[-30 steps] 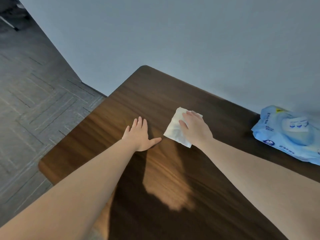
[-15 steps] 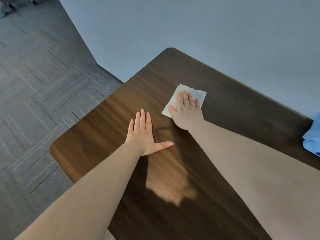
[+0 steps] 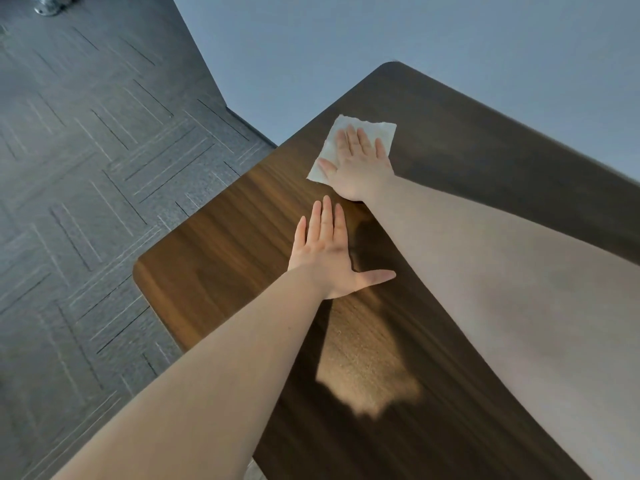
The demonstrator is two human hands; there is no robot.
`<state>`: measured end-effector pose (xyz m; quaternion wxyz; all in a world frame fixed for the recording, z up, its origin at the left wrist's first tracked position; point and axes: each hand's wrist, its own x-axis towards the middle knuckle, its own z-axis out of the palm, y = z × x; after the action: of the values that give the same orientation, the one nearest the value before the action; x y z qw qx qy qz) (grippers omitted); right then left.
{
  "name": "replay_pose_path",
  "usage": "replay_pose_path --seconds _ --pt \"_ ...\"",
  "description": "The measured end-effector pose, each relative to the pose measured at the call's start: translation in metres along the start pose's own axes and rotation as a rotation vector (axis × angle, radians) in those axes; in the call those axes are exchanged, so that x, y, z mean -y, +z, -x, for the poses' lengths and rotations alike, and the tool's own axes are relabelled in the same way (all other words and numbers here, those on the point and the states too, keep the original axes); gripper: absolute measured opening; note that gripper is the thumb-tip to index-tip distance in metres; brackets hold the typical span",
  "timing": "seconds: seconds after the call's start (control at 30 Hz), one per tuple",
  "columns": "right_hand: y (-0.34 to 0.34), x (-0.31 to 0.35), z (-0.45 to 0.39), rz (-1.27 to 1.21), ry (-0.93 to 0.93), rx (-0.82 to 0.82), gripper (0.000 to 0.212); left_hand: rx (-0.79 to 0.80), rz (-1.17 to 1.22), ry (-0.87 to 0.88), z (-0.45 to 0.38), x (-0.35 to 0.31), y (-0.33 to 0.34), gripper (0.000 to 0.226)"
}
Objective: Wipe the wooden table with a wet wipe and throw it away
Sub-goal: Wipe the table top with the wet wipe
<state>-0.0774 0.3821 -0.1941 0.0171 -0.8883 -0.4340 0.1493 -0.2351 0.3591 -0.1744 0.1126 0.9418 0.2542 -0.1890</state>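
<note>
A dark wooden table (image 3: 214, 244) with rounded corners fills the middle and right of the head view. A white wet wipe (image 3: 381, 131) lies flat on it near the far left edge. My right hand (image 3: 356, 164) presses flat on the wipe, fingers spread over it. My left hand (image 3: 327, 254) rests palm down on the bare wood just in front of it, fingers together and thumb stretched out to the right, holding nothing.
A grey wall (image 3: 415, 36) runs along the table's far side. Grey patterned carpet floor (image 3: 86, 168) lies to the left, below the table's left edge. A bright patch of light (image 3: 367, 368) falls on the wood near me.
My right hand has slid the wipe farther away toward the table's far left corner. The view has swung left, so the blue wipe pack at the right is out of frame.
</note>
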Motion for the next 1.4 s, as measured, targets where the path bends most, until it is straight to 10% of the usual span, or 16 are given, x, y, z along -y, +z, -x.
replay_pose_path --seconds 0.43,1.4 --pt "0.010 -0.112 0.151 -0.130 0.343 0.066 0.068 -0.049 -0.129 0.216 0.011 -0.021 0.004 0.106" --pt "0.094 -0.428 0.714 -0.354 1.355 0.040 0.070 0.125 -0.449 1.096 0.136 -0.506 0.116 0.093"
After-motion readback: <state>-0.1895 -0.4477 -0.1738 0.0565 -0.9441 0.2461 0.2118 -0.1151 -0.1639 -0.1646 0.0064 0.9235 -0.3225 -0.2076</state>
